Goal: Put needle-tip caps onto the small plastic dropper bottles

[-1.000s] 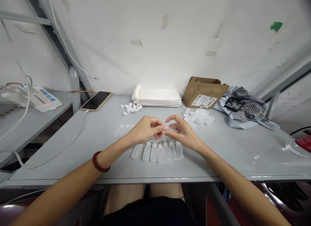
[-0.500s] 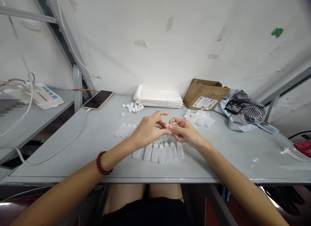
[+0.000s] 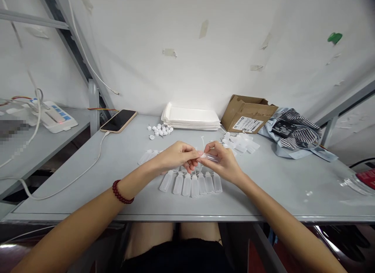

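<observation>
A bottle (image 3: 213, 158) is being turned into view in the right hand's (image 3: 227, 162) closed pinch; its neck is apparently being worked by the left hand's (image 3: 178, 155) closed fingertips.

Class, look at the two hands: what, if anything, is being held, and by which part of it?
A small clear bottle: the right hand grips it by the body; the left hand is at its neck end, its exact hold hidden.
</observation>
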The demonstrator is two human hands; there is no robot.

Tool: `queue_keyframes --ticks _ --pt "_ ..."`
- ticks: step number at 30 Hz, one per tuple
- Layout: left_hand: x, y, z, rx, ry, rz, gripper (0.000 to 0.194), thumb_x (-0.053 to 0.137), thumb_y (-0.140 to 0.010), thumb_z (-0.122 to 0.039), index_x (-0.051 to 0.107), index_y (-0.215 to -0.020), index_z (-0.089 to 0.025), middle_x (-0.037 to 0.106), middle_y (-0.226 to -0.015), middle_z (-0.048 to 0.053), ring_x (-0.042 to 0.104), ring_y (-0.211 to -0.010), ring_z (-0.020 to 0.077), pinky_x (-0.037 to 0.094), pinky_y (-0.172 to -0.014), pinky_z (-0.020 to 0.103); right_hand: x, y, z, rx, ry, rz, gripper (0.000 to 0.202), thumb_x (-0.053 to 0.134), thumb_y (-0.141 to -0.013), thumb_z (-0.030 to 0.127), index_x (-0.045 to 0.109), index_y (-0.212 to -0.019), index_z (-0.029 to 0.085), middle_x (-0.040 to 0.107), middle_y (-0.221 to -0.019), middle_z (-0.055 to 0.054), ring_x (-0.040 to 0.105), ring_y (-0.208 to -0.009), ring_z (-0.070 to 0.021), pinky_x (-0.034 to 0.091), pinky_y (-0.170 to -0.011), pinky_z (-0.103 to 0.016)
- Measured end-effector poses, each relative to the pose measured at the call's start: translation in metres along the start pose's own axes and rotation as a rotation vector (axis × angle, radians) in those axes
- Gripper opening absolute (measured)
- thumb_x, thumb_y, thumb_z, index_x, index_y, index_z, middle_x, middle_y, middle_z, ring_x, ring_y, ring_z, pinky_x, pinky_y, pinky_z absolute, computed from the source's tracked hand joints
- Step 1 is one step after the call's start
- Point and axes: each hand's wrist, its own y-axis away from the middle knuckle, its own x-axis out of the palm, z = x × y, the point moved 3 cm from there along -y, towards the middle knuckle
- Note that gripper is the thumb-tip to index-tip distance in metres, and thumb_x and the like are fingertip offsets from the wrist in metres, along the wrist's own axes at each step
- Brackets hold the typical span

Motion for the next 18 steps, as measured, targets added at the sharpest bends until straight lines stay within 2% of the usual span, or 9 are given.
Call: queue_keyframes --ticks 3,6,11,15,18 --pt "0.001 0.0 -0.001 0.068 -0.092 -0.035 0.03 0.055 -0.084 -0.038 0.063 -0.073 -0.011 0.063 -0.069 0.004 0.059 -0.058 0.0118 0.052 -0.058 0.026 -0.001 -0.001 -0.001 0.047 -0.04 0.049 0.039 0.077 -0.065 0.034 0.045 -0.085 0.022 0.049 -0.052 0.008 0.033 -0.046 -0.0078 0.022 -0.045 -0.022" --pt "0.003 0.002 -0.004 0.183 -0.218 -0.144 0.019 0.056 -0.084 -0.028 0.066 -0.081 -0.012 0.063 -0.071 0.004 0.058 -0.061 0.0125 0.048 -0.058 0.024 -0.002 -0.002 -0.002 0.115 -0.12 0.095 0.038 0.072 -0.07 0.04 0.043 -0.088 0.023 0.046 -0.051 0.009 0.034 -0.044 -0.0074 0.024 -0.042 -0.02" --pt "0.01 0.004 -0.007 0.373 -0.365 -0.264 0.016 0.052 -0.084 -0.016 0.068 -0.085 -0.015 0.065 -0.083 0.005 0.055 -0.072 0.0147 0.045 -0.073 0.03 -0.002 -0.003 0.001 0.222 -0.223 0.153 0.03 0.059 -0.081 0.046 0.04 -0.087 0.023 0.044 -0.049 0.01 0.027 -0.04 -0.0051 0.02 -0.037 -0.017" --pt "0.008 0.003 -0.007 0.389 -0.364 -0.276 0.014 0.054 -0.083 -0.017 0.068 -0.086 -0.015 0.066 -0.087 0.006 0.057 -0.077 0.0162 0.045 -0.077 0.031 -0.002 -0.003 0.002 0.233 -0.242 0.17 0.03 0.056 -0.083 0.048 0.038 -0.086 0.024 0.043 -0.049 0.01 0.024 -0.039 -0.0048 0.017 -0.036 -0.017" --pt "0.002 0.003 -0.007 0.324 -0.295 -0.232 0.017 0.059 -0.083 -0.027 0.066 -0.093 -0.016 0.067 -0.096 0.007 0.06 -0.085 0.017 0.049 -0.077 0.029 -0.003 -0.003 0.003 0.177 -0.224 0.105 0.033 0.062 -0.079 0.046 0.037 -0.087 0.025 0.041 -0.049 0.011 0.029 -0.041 -0.0062 0.02 -0.039 -0.018"
